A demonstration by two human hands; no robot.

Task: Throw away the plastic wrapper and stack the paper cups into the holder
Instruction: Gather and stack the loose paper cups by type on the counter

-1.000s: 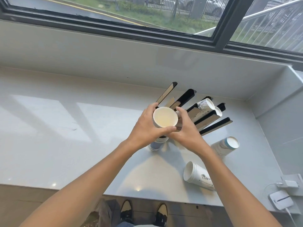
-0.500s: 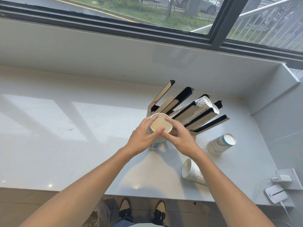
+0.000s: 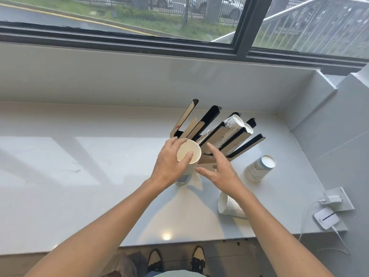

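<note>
A stack of white paper cups (image 3: 189, 156) stands upright on the counter just in front of the holder. My left hand (image 3: 169, 162) grips the stack near its rim, thumb over the top cup's edge. My right hand (image 3: 219, 170) hovers open just right of the stack, fingers spread, touching nothing. The black and tan slatted cup holder (image 3: 217, 134) stands behind, with cups (image 3: 233, 124) lying in its right-hand slots. One cup (image 3: 259, 168) stands upside down at the right. Another cup stack (image 3: 227, 204) lies on its side under my right forearm. No plastic wrapper is visible.
The grey counter (image 3: 79, 186) runs left to a wall and window ledge behind. A raised ledge bounds the right side. A white charger and small device (image 3: 326, 217) with a cable sit at the front right corner. My shoes show below the counter's front edge.
The cup stack has come down from mid-air onto the counter in front of the holder. My right hand has let go of it and opened beside it.
</note>
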